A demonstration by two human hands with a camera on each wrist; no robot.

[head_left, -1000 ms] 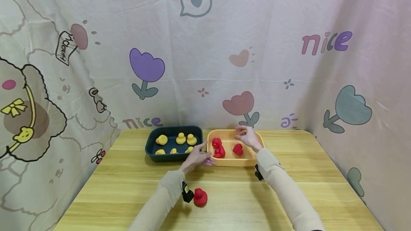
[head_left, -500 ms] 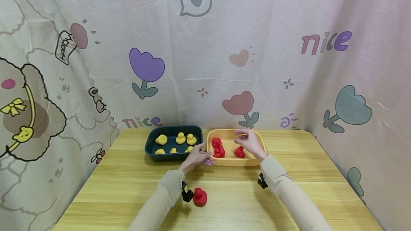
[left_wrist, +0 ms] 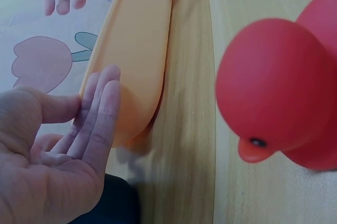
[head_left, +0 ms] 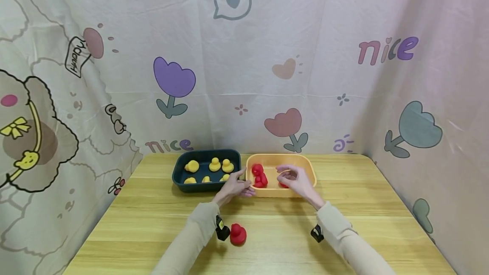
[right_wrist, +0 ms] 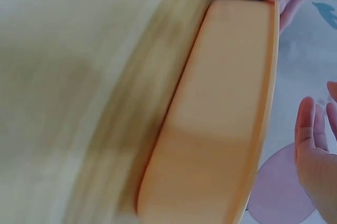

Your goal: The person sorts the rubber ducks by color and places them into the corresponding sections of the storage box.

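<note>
My left hand (head_left: 234,189) grips the near left corner of an orange tray (head_left: 267,193), thumb at the rim and fingers along the outer wall. In the left wrist view that hand (left_wrist: 63,145) shows the same hold. Over the tray hovers my right hand (head_left: 299,181), its fingers loosely bent and nothing seen between them. Red rubber ducks (head_left: 260,178) sit at the tray's left side. Below my right fingers another red duck (head_left: 283,185) is mostly hidden. One more red rubber duck (head_left: 238,234) stands on the table beside my left wrist.
A dark blue tray (head_left: 206,187) with several yellow rubber ducks (head_left: 214,164) stands left of the orange tray, close against my left hand. Behind the wooden table (head_left: 275,241) hangs a printed cloth (head_left: 237,75).
My right hand has moved back from the orange tray's far edge toward me, now covering most of the red duck there. The left hand keeps its place.
</note>
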